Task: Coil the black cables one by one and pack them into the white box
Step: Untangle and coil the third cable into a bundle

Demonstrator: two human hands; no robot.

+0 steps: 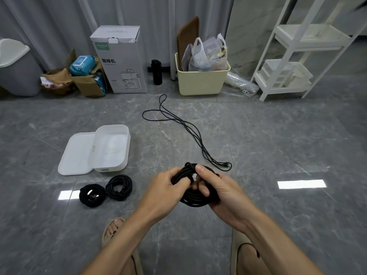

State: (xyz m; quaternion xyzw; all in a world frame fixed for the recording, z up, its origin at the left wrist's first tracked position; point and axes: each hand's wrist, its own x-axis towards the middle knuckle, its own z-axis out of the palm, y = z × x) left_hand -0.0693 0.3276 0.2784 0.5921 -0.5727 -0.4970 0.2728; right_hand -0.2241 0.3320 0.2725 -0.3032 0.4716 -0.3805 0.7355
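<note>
1. Surface and room: a polished grey stone-tile floor [278, 145] with two bright light reflections; a grey curtain [59, 22] hangs along the far wall.
2. Along the far wall, left to right: a grey bin [17, 76], an open cardboard carton [87, 84] with teal packets, a tall white appliance box [123, 62], a black flask [156, 72], a cream tub [200, 82] holding plastic bags and a brown board, and a white shelf rack [292, 56].
3. White box [113, 147]: open and empty, on the floor left of centre — its lid [79, 153] lies flat, tucked against and partly beneath its left side.
4. Two finished coils [106, 190]: side by side on the floor just in front of the box, touching or nearly so.
5. Loose cable [178, 122]: uncoiled, trailing from near the cream tub toward the hands, its plug end lying just right of them.
6. Held coil [196, 197]: a black bundle raised above the floor, between both hands, right of the box.
7. Left hand [164, 193]: fingers curled around the coil's upper-left strands, palm turned inward.
8. Right hand [220, 193]: cupping the coil from the right, thumb pressed over the top, fingers threaded through the loop.
9. Both forearms reach forward from the bottom edge; sandalled feet show below.
</note>
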